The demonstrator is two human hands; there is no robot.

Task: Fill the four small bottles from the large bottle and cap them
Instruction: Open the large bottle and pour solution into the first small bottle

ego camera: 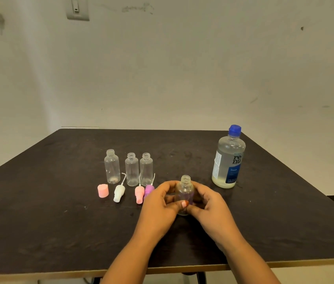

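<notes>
Black tabletop. At the far right a large bottle, blue-capped, is stood; it is judged heavy with liquid, best gripped round its waist. Left of centre three small bottles are lined up open. A fourth small bottle, judged light and slippery, is held upright near centre, left hand and right hand curled round it. Four loose tops are laid just left.
</notes>
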